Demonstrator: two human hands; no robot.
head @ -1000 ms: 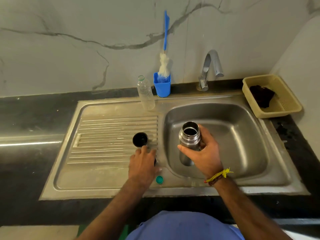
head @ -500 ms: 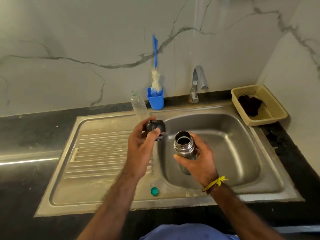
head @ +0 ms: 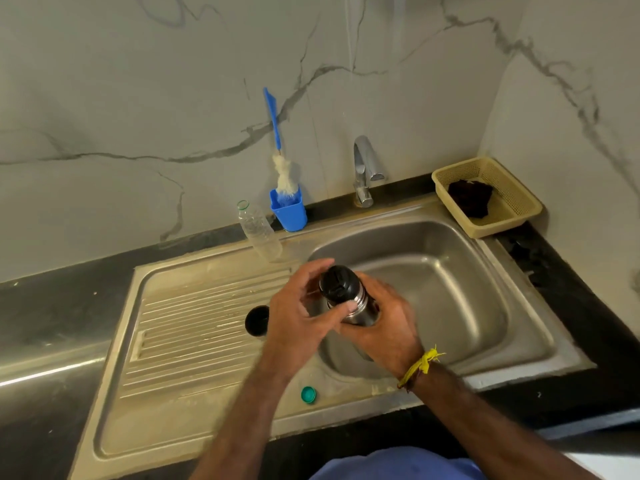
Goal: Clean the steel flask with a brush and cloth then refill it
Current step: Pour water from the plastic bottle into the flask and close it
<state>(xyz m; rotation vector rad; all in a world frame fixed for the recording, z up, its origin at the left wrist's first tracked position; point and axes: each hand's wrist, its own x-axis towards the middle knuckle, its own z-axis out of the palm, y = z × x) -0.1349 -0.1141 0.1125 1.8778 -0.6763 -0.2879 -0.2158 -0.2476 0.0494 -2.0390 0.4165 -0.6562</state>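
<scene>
The steel flask [head: 362, 311] is held upright over the left side of the sink basin [head: 450, 289]. My right hand [head: 384, 327] grips its body from behind and below. A black stopper [head: 337, 283] sits on the flask's mouth, and my left hand [head: 299, 313] pinches it with thumb and fingers. The flask's black cup lid [head: 257, 320] stands on the ribbed drainboard just left of my left hand. A blue-handled bottle brush [head: 282, 171] leans in a blue holder [head: 289, 213] at the back wall. A dark cloth [head: 471, 199] lies in a beige basket [head: 519, 202].
A clear plastic bottle [head: 259, 233], uncapped, stands at the back of the drainboard, and its green cap [head: 308, 394] lies near the front rim. The chrome tap [head: 365, 171] rises behind the basin. Black counter surrounds the sink; marble walls close the back and right.
My left hand picked the black stopper up from the drainboard, carried it right and set it on the flask's open mouth. The flask stayed in my right hand.
</scene>
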